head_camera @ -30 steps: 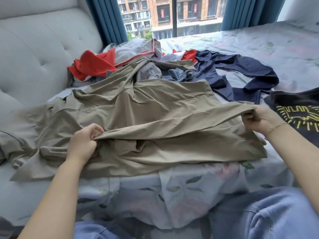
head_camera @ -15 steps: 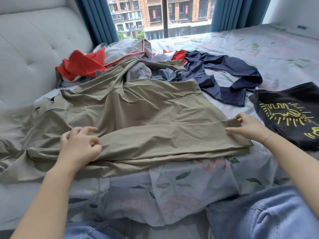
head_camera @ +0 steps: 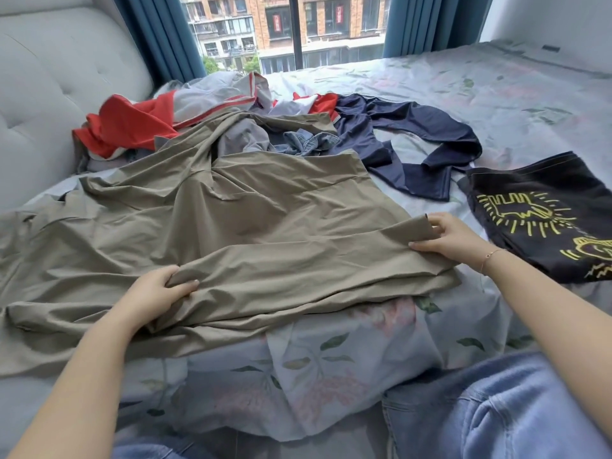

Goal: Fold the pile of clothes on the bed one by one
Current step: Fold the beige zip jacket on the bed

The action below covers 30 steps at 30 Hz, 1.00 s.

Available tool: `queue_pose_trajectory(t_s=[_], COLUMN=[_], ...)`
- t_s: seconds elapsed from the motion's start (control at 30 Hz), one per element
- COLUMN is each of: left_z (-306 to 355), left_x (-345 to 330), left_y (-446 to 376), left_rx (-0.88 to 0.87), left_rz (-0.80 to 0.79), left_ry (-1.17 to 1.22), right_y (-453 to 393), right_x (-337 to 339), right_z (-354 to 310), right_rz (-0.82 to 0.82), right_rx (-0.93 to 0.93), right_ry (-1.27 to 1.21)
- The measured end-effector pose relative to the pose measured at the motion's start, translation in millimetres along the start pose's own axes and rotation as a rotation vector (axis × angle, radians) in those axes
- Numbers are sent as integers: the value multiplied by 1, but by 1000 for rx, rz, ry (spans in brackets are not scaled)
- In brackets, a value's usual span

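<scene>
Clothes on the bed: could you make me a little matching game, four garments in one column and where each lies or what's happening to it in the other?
Things:
1. khaki garment
2. black printed garment
3. navy garment
4. red garment

States:
A. lies apart at the right
B. gripped by both hands
C. in the pile, near the headboard
D. sprawled beside the window end of the pile

Pairs: 1-B, 2-A, 3-D, 4-C

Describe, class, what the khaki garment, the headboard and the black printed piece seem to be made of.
Khaki garment: probably thin, smooth woven or synthetic fabric; it drapes in soft, fine creases with a faint sheen. Headboard: padded upholstery, possibly leatherette or cloth; tufted dimples, matte pale grey. Black printed piece: looks like heavier cotton or denim, with a stitched edge and yellow print.
</scene>
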<state>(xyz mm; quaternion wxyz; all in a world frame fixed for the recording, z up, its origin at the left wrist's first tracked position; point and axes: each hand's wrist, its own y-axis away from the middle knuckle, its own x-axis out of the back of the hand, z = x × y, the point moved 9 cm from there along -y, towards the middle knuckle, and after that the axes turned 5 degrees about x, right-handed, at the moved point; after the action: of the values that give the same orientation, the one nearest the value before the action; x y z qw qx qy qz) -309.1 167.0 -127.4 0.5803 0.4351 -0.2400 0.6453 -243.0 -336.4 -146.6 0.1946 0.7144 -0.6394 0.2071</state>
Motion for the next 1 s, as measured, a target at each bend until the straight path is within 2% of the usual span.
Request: queue_pose_trajectory(t_s=[0.1,0.2,0.27,0.37,0.5,0.57,0.63,0.7,0.77,0.83,0.87,0.9,1.0], left_z=[4,13,15,8,6,29,73,113,138,135,127,118,104], left_x=[10,23,37,42,17,2,-14,-39,-76,-116,-132,-142,-146], left_y=[5,12,14,9,2,5,17,26,30,29,27,25,21], left_rx=[-62,-124,-142,-67,51,-76,-291,-466,-524,-485,-446,-409,-356], left_rz=[57,154,264,347,371,421,469,384,206,52,-1,-36,-55], left_ry=[124,211,216,116,-338,-442,-445,-379,-345,-404,-438,-459,-469], right_y=[0,-5,-14,-31,-48,-48,-40,-24,-7,9,14,15,8], right_x=[1,19,32,20,-16,-10,-5,-25,-73,-120,-128,-125,-80], right_z=[-2,-25,-40,-45,-6,-7,-35,-75,-92,-77,-61,-45,-8], right_rz=[-21,141,270,250,75,124,235,255,36,-251,-340,-372,-305], right_rx=[13,137,200,247,81,58,155,392,538,519,473,433,355], right_ry=[-70,-93,-105,-92,330,607,721,680,651,745,812,855,897])
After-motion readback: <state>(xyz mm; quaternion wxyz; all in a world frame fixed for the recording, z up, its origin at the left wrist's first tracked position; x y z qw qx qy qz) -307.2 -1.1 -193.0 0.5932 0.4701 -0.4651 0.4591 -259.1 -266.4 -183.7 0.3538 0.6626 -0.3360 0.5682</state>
